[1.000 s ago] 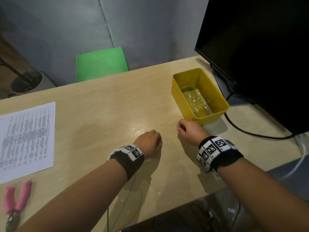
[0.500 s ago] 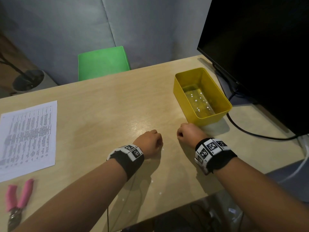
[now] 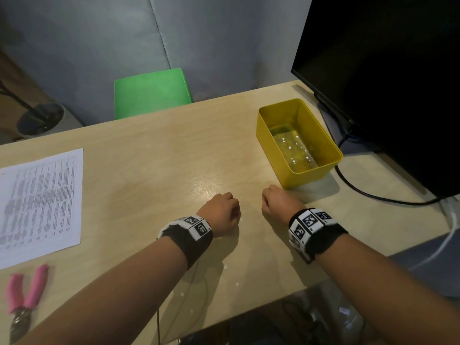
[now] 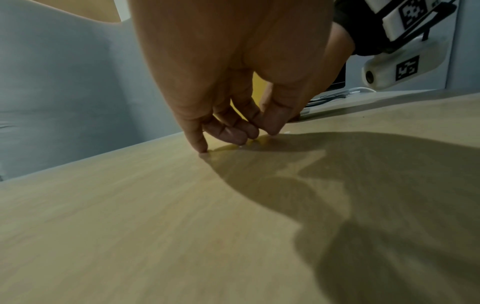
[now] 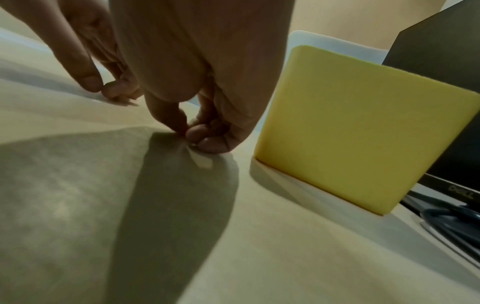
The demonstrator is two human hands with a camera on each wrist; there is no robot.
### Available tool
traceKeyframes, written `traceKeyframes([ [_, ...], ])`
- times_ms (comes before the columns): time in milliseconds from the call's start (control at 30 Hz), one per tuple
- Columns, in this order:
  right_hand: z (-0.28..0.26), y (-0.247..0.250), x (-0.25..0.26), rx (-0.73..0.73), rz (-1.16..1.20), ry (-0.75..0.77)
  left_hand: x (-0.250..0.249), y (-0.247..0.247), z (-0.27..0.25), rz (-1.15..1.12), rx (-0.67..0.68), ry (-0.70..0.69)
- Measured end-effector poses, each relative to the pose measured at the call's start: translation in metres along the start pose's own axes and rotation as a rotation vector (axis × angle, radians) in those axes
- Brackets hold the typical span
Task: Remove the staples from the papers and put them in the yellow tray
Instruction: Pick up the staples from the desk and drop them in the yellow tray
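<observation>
Both hands are rested on the wooden surface [image 3: 154,170] with fingers curled under and nothing seen held: the left hand [image 3: 220,211] is clenched, and the right hand [image 3: 280,201] is clenched just beside the yellow tray [image 3: 271,145]. The printed papers [image 3: 39,202] lie well apart at the left, near pink-handled pliers [image 3: 23,297].

Only one readable word: "DELL", embossed on the lower bezel of the black monitor [image 5: 451,191], seen upside down in the right wrist view. The printed sheet [image 3: 41,207] on the surface carried dense rows of txt, too small and blurred to read. Wristbands [image 3: 311,221] bore black-and-white square marker codes, no letters or nos. legible. Nothing readable on the yellow tray [image 3: 271,143].
</observation>
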State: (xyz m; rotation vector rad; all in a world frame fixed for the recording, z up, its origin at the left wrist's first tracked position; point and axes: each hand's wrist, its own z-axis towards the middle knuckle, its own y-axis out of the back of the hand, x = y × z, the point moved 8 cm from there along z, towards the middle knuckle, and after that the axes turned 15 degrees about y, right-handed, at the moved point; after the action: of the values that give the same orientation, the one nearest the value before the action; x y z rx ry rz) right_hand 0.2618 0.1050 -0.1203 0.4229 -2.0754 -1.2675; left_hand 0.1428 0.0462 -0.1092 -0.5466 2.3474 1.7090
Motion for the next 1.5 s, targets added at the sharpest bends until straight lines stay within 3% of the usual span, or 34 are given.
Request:
traceKeyframes([
  [167,-0.001,0.0,-0.005,0.017,0.098,-0.014,0.001,0.001,-0.003,-0.019,0.011,0.003],
  [300,-0.012,0.008,-0.014,-0.053,0.179,-0.008,0.003,0.002,-0.003,-0.036,0.012,0.022],
  [733,-0.025,0.014,-0.014,-0.175,0.157,0.033,-0.01,-0.002,0.002,0.106,0.057,0.086],
  [900,-0.022,0.014,-0.011,-0.195,0.125,0.032,-0.018,-0.002,-0.003,0.233,0.072,0.006],
  [1267,-0.012,0.015,-0.004,-0.114,0.042,0.057,-0.022,-0.003,-0.009,0.395,0.059,-0.08],
  [1500,-0.01,0.007,0.001,-0.087,-0.024,0.051,-0.019,0.003,-0.009,0.265,0.011,-0.056],
])
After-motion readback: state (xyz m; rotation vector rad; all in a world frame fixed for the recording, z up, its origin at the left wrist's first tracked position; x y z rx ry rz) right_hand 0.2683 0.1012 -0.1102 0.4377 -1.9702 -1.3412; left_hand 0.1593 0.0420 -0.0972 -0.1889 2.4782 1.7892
